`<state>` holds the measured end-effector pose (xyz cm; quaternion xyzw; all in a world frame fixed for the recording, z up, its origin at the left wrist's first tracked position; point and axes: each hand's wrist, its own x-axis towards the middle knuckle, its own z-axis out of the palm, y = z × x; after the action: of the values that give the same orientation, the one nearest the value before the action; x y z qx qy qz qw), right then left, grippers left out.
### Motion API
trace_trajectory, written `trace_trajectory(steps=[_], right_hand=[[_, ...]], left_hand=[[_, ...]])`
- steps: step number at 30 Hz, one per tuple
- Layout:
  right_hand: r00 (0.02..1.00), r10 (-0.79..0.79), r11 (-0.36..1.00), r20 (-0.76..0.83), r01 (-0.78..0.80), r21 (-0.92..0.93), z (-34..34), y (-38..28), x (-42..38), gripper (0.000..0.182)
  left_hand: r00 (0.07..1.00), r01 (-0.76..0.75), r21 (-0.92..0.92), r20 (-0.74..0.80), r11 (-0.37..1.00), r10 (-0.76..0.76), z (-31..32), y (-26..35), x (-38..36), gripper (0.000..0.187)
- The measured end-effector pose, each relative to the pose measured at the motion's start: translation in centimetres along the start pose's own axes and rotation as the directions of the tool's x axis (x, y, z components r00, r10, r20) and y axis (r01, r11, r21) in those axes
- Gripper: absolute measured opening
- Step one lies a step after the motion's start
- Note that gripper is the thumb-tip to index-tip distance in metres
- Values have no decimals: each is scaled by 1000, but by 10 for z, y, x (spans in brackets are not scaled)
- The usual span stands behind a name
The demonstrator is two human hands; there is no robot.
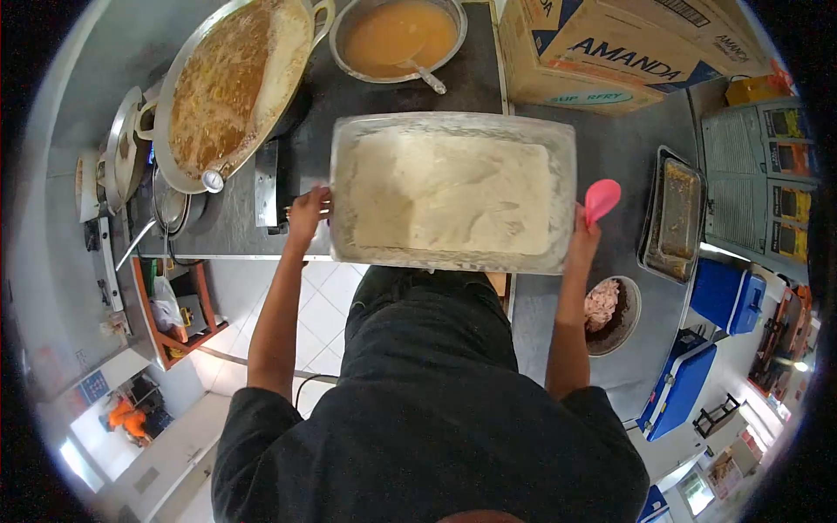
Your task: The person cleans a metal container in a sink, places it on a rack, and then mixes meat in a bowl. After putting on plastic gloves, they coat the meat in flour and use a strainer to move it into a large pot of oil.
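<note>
As hands (307, 214) hold tub (453, 124), fingers (323, 193) partly hidden

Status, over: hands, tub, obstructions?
Left hand at tub's left end. Right hand at right end, gripping pink scoop. Pale powder inside. Foaming wok close, beyond left hand.

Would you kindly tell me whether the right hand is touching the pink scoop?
Touching: the head view shows the right hand closed on the narrow end of the pink scoop.
</note>
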<state>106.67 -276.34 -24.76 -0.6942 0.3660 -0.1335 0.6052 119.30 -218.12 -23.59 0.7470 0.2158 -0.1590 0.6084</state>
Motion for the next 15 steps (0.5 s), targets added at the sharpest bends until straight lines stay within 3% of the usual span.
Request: trace_trajectory(steps=[2,3,4,5,6,7,9,10,11,12,15], right_hand=[[1000,-20,999,-5,21,42,22,16,13,31],[999,-35,997,-15,36,64,30,20,19,31],[1000,-18,1000,16,18,-11,35,12,21,31],[999,2,996,37,1,-85,38,0,20,30],[999,20,988,40,-14,-157,37,-10,19,30],[991,-104,946,89,126,-298,36,17,21,29],[992,14,800,122,62,-596,31,52,34,29],[953,-243,664,181,299,-686,23,47,32,30],[976,-159,666,151,219,-713,22,-25,6,28],[916,-348,615,199,383,-689,21,-3,18,29],[949,-300,718,102,294,-631,10,-71,-7,29]], left_hand=[[999,-17,123,-36,992,22,-24,-16,13,45],[992,-76,381,-68,922,110,-30,-25,17,34],[928,-303,582,-1,754,374,-44,-64,37,36],[941,-243,840,83,484,329,-45,-66,33,47],[941,-233,900,114,368,318,-46,-69,33,47],[936,-240,921,136,307,323,-44,-69,33,46],[913,-299,892,164,339,373,-17,-55,47,44],[898,-330,870,170,367,405,2,-48,55,43],[884,-357,843,165,403,437,19,-43,62,43],[872,-377,822,158,428,464,39,-38,64,42],[846,-402,782,119,476,521,82,-25,49,40]])
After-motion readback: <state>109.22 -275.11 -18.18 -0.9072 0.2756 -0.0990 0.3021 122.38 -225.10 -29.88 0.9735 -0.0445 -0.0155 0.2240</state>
